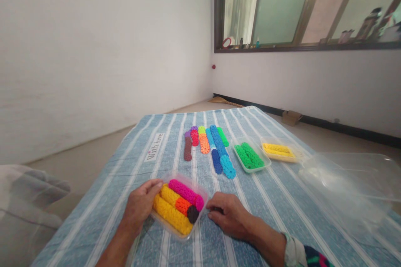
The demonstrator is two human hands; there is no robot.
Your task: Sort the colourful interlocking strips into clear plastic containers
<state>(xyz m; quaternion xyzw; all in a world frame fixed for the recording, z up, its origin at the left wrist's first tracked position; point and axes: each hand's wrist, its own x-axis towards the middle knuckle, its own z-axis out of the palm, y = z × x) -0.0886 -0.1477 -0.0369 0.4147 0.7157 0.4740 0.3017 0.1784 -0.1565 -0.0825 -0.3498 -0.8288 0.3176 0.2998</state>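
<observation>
A clear plastic box [184, 237] sits at the near part of the cloth. Inside lie rows of stacked snowflake discs: magenta [184, 192], yellow [172, 215], and a middle yellow row with an orange part and a black end [192, 214]. My left hand [140, 201] grips the box's left rim, thumb over the edge. My right hand [230, 216] is beside the box's right side, its fingers curled in. Something dark, apparently a black snowflake disc [218, 210], shows between thumb and fingers, mostly hidden.
Further back lie coloured disc stacks: brown [188, 149], orange [204, 144], blue [219, 142] and others. One box [250, 171] holds green discs, another [282, 159] yellow ones. Clear empty containers [347, 192] stand at right. A striped cloth [125, 183] covers the table.
</observation>
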